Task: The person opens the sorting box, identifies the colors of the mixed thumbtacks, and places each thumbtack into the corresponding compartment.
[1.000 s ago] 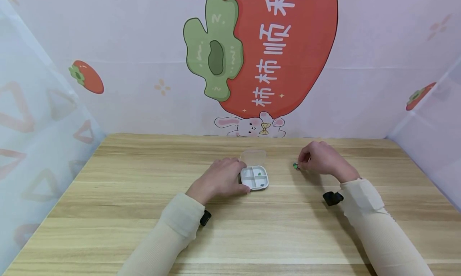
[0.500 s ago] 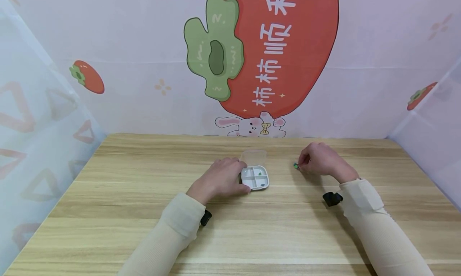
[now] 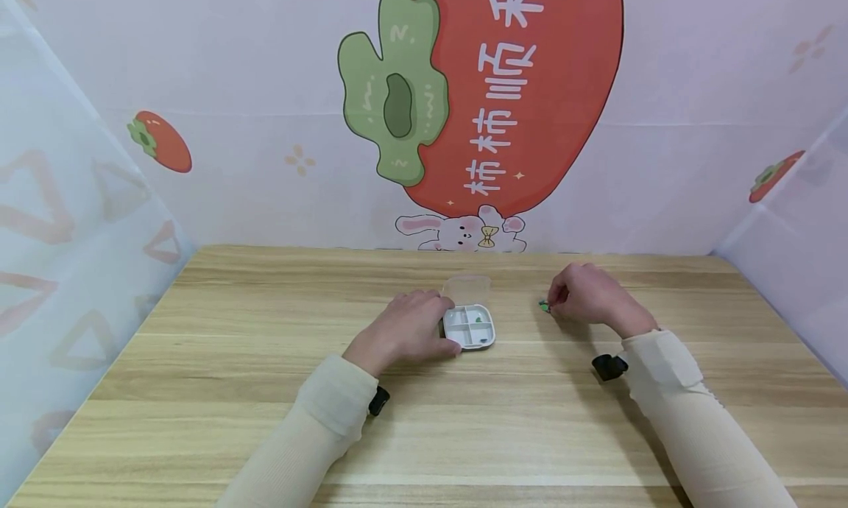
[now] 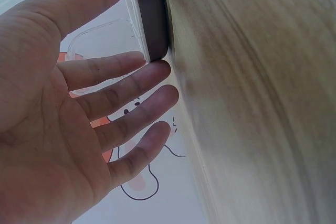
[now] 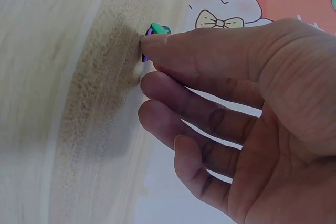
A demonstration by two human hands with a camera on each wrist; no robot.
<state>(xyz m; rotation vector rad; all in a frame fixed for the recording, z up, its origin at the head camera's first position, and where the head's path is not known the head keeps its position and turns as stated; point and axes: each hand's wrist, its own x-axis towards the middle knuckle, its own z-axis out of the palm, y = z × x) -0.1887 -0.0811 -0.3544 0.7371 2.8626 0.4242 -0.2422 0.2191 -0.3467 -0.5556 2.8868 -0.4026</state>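
White and divided into 4 compartments, the small box [image 3: 468, 327] sat open on the wood-grain counter [image 3: 265, 412], between the 2 hands, its clear lid [image 3: 467, 290] lying back on the far side. The left hand [image 3: 411, 327] gripped it from the left, thumb at the near edge and index finger at the far one, presumably to stop so light a thing sliding while the openings were free. A green bit [image 3: 478, 319] lay in the far right compartment, a dark bit [image 3: 483, 339] in the near right. Well apart, the right hand [image 3: 586, 293] had thumb and fingertips at some small pieces [image 5: 158, 28] on the counter, a posture that suited tiny things; whether it had pinched 1, I could not tell. From the head these were mere flecks; the right wrist view showed green, blue and a purple edge [image 5: 145, 59] beside the thumb. Only the left wrist view revealed the box's dark outer wall [image 4: 155, 17], though it hid the compartments.
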